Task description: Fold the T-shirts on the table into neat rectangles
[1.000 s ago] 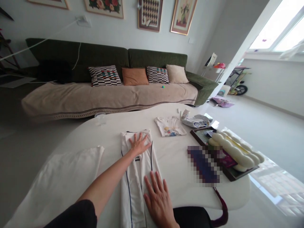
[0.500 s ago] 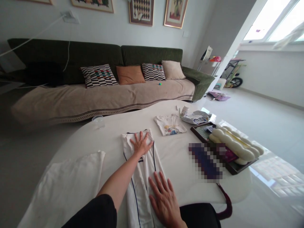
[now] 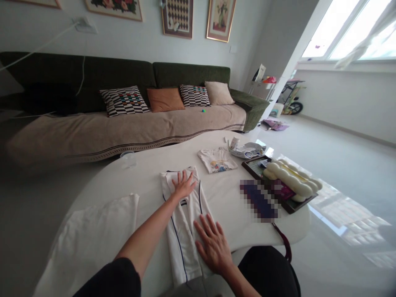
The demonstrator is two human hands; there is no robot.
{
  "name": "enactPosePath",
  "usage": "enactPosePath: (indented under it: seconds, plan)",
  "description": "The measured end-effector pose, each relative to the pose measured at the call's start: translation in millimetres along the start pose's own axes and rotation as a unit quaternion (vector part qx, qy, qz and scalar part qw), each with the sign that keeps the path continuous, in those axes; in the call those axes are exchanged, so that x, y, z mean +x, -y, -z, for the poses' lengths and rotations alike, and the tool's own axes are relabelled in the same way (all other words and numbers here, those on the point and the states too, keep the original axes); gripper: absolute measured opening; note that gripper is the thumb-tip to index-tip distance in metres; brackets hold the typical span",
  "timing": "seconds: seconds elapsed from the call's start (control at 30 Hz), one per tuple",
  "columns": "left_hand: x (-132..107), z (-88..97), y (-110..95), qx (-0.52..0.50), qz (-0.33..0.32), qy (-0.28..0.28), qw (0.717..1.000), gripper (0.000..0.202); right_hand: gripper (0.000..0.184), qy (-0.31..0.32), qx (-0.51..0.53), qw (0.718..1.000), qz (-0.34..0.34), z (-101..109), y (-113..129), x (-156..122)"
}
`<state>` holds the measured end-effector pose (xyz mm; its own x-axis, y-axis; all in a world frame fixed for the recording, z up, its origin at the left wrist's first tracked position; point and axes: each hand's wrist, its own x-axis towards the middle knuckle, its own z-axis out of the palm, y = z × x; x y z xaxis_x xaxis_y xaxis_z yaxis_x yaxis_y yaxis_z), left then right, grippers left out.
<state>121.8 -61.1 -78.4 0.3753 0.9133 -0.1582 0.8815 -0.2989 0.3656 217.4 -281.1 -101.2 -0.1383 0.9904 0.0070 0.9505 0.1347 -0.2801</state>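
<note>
Both hands are pressing open-palmed, gripping nothing, left hand (image 3: 183,185) on the far end and right hand (image 3: 213,243) on the near end of the strip-folded white jersey (image 3: 180,239) lying at the surface's (image 3: 222,194) near edge; looks like smoothing, and a cross-fold would need one end pinched.

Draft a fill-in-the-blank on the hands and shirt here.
The left hand lies on the far end of the shirt; the right hand lies on its ___ end.
Both palms face ___.
The printed tee lies on the table, to the shirt's ___.
Missing words: near; down; right.
</note>
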Motion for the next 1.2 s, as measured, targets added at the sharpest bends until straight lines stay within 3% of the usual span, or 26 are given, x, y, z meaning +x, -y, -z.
enactPosePath:
  seconds: [0.1,0.2,0.3,0.37,0.57,0.73,1.2]
  plan:
    - [-65,-10.5,1,0.016,-0.09,-0.078,0.993,0.055,0.055,-0.007,-0.005,1.0,0.0,-1,0,0]
    - [-148,-31.8,16,0.021,-0.164,-0.108,0.98,0.052,0.055,-0.019,-0.015,1.0,0.008,-2,0,-2]
    - [-213,-48.9,37,0.043,-0.191,-0.074,0.978,0.056,0.054,-0.028,-0.026,0.999,0.013,-3,0,-3]
    - [-238,-52.5,45,0.064,-0.194,-0.034,0.978,0.063,0.054,-0.028,-0.035,0.999,0.013,-1,2,-5]
    - [-251,-48.0,37,0.118,-0.157,0.022,0.98,0.096,0.053,-0.025,-0.053,0.998,0.007,1,6,-8]
    - [-252,-48.7,31,0.135,-0.144,0.017,0.98,0.088,0.052,-0.026,-0.048,0.998,0.011,1,7,-10]
    - [-252,-45.4,30,0.144,-0.133,0.048,0.979,0.093,0.052,-0.031,-0.055,0.998,0.019,-13,-1,-5]
